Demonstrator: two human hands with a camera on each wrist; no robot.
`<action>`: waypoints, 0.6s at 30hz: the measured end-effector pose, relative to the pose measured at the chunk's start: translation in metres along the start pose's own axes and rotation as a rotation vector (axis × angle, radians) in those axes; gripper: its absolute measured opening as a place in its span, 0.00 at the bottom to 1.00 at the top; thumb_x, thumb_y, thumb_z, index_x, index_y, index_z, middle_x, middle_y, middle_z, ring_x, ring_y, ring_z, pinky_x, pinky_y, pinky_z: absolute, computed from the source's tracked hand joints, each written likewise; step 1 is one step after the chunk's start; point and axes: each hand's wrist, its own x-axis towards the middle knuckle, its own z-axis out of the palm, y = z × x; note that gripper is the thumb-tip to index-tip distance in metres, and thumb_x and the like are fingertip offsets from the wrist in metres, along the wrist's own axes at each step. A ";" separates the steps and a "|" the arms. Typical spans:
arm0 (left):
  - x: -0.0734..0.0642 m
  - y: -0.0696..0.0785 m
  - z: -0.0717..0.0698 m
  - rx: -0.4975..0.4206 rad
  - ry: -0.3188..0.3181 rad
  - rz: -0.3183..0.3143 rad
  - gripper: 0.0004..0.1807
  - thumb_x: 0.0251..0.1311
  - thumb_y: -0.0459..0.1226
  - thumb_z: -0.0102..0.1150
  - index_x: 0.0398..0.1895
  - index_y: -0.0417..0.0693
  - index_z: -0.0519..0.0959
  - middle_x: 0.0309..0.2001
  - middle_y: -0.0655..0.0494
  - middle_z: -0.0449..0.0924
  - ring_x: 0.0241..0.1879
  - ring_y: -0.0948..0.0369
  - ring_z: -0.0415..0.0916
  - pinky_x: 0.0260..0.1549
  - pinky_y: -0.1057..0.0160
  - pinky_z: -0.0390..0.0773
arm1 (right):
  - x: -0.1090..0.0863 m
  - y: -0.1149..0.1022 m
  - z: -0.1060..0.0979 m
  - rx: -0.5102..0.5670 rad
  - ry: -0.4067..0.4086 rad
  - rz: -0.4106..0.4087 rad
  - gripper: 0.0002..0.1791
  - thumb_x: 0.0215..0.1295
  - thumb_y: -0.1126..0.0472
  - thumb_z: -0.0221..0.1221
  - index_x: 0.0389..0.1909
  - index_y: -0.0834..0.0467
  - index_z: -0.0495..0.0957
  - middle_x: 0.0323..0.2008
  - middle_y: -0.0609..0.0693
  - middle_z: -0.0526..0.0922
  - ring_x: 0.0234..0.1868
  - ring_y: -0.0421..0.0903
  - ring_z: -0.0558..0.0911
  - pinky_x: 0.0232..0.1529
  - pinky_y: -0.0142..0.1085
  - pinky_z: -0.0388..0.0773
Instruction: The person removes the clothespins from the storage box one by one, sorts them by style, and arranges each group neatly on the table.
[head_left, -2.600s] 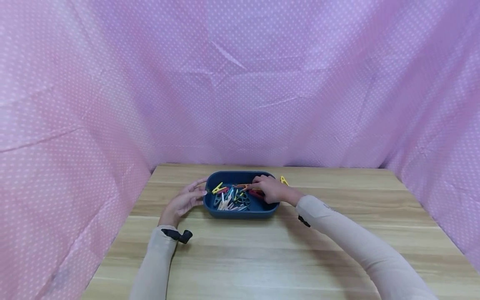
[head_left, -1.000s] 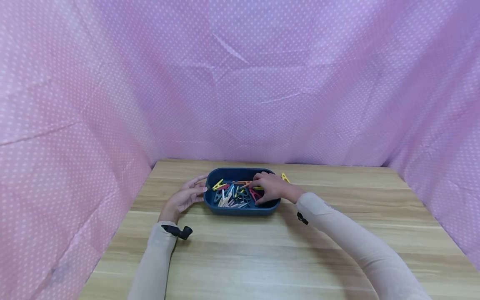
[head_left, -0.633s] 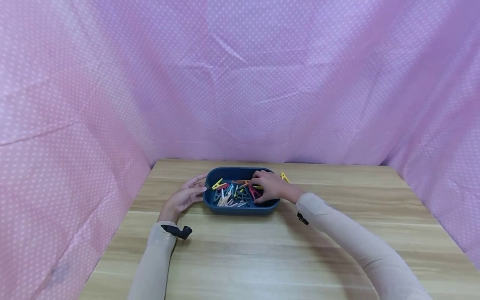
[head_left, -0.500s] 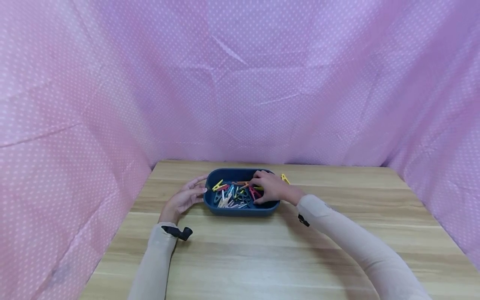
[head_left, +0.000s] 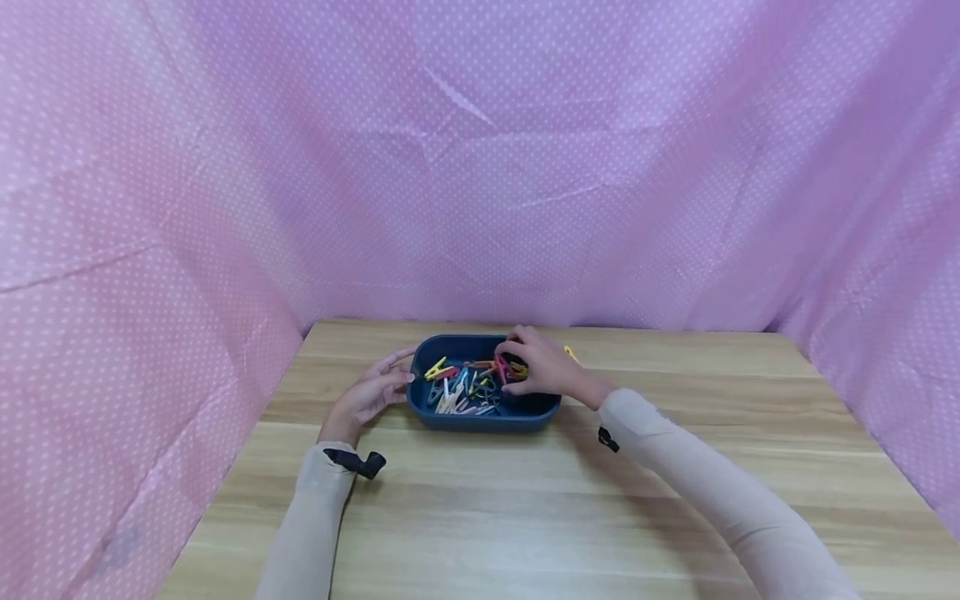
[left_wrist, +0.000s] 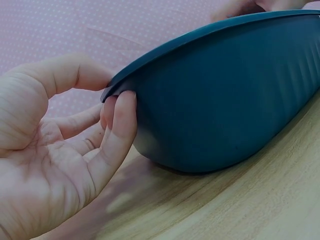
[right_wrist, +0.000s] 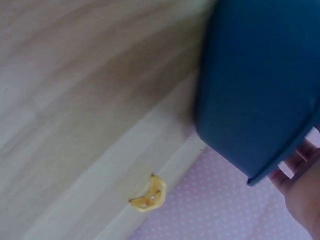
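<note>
A dark blue plastic basin (head_left: pixel 483 422) stands on the wooden table, with several clothespins of mixed colours inside. My left hand (head_left: pixel 369 398) pinches its left rim; in the left wrist view the thumb (left_wrist: pixel 82 75) lies over the rim and the fingers bend against the wall below. My right hand (head_left: pixel 542 367) is over the right end of the basin, fingers and thumb curled round a red clothespin (head_left: pixel 501 367). Close by its palm shows a yellow clothespin (head_left: pixel 518 370). In the right wrist view, the basin wall hides the fingertips.
Another yellow clothespin (right_wrist: pixel 150 195) lies on the table (head_left: pixel 480 508), just right of the basin. A yellow clothespin (head_left: pixel 437 369) rests at the left inside. Behind the table's back edge hangs a pink dotted curtain (head_left: pixel 480 208).
My right hand has risen and shifted slightly toward the back, bringing the red clothespin up with it. The left hand and the basin stay in place.
</note>
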 end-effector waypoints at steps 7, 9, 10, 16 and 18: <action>0.005 0.005 0.004 0.009 0.050 0.006 0.33 0.74 0.27 0.48 0.79 0.42 0.54 0.44 0.57 0.83 0.36 0.66 0.81 0.37 0.65 0.84 | -0.001 0.001 -0.022 0.066 0.102 0.001 0.34 0.52 0.48 0.77 0.58 0.58 0.80 0.55 0.59 0.77 0.55 0.56 0.76 0.57 0.50 0.77; 0.005 0.005 0.006 -0.010 0.066 -0.006 0.33 0.74 0.27 0.48 0.80 0.42 0.53 0.44 0.56 0.83 0.36 0.65 0.82 0.36 0.65 0.85 | -0.004 0.003 -0.026 0.080 0.116 0.013 0.34 0.52 0.49 0.77 0.59 0.58 0.80 0.55 0.59 0.77 0.55 0.56 0.76 0.58 0.51 0.76; 0.005 0.006 0.007 -0.022 0.070 -0.012 0.34 0.74 0.27 0.48 0.80 0.42 0.53 0.45 0.55 0.83 0.36 0.65 0.82 0.36 0.65 0.85 | -0.005 0.004 -0.029 0.085 0.123 0.023 0.34 0.52 0.49 0.77 0.59 0.58 0.80 0.55 0.59 0.77 0.56 0.56 0.76 0.58 0.51 0.76; 0.003 0.009 0.010 -0.032 0.058 -0.038 0.35 0.74 0.26 0.48 0.81 0.43 0.51 0.49 0.52 0.81 0.39 0.64 0.82 0.37 0.65 0.85 | -0.022 0.012 -0.047 0.153 0.155 0.131 0.33 0.52 0.52 0.77 0.58 0.58 0.80 0.57 0.59 0.77 0.58 0.57 0.76 0.60 0.54 0.75; 0.001 0.011 0.009 -0.026 0.049 -0.050 0.35 0.74 0.26 0.48 0.81 0.43 0.51 0.49 0.52 0.80 0.39 0.63 0.82 0.38 0.64 0.85 | -0.028 0.016 -0.052 0.165 0.151 0.172 0.33 0.53 0.51 0.77 0.59 0.58 0.80 0.58 0.60 0.76 0.60 0.58 0.75 0.61 0.56 0.74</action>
